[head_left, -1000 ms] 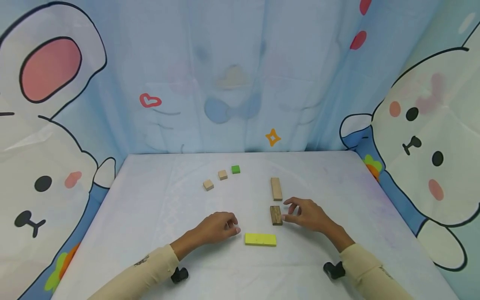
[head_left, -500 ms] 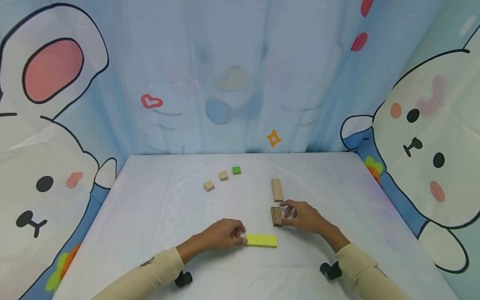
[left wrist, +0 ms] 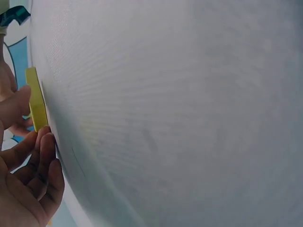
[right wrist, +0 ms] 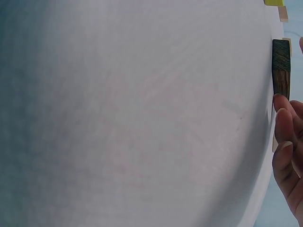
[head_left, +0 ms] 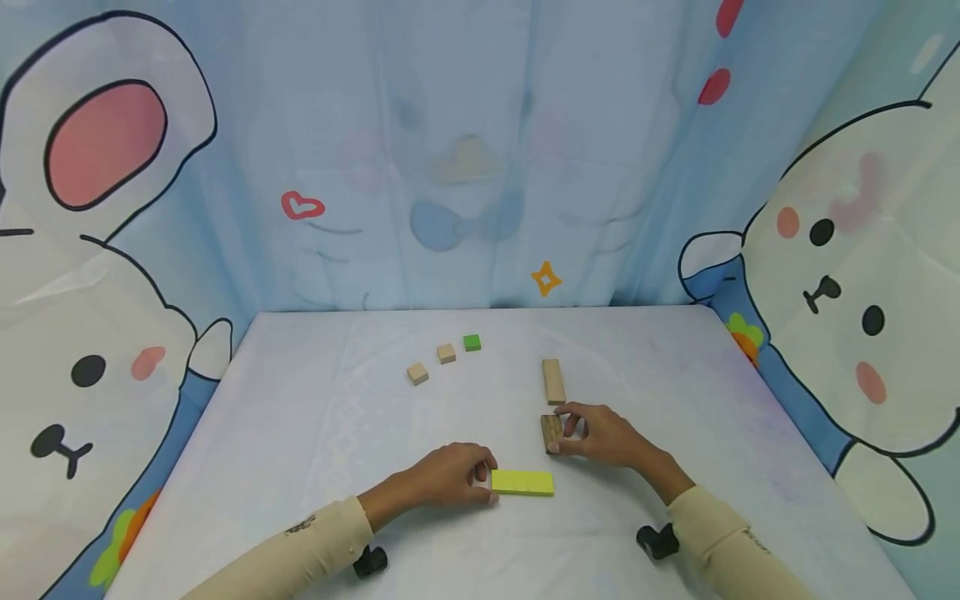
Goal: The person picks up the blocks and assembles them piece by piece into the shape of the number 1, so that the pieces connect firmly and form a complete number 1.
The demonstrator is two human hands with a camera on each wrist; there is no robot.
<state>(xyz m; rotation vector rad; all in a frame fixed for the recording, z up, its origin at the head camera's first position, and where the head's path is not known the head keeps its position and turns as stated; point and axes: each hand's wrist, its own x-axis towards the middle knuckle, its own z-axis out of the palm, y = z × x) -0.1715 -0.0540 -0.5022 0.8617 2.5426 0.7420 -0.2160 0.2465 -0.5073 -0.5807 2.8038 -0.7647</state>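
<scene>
At the left end of a yellow block [head_left: 522,482], which lies crosswise on the white table, my left hand [head_left: 448,477] pinches it between thumb and fingertips. The left wrist view has the thumb against the side of the yellow block [left wrist: 37,100] and a fingertip at its near end. My right hand [head_left: 606,435] grips a dark brown wooden block [head_left: 551,433], its thumb at the near end and index finger at the far end. In the right wrist view the dark wooden block [right wrist: 281,66] rises beyond the fingertips [right wrist: 280,102].
A light wooden block [head_left: 553,382] lies just beyond the dark one. Farther back on the left are two small light wooden cubes [head_left: 417,373] and a green cube [head_left: 472,342]. A printed blue curtain [head_left: 345,150] hangs behind the table's far edge.
My left hand has moved right and nearer to me, onto the yellow block's left end. My right hand has shifted slightly left and closed its thumb and index finger on the dark block.
</scene>
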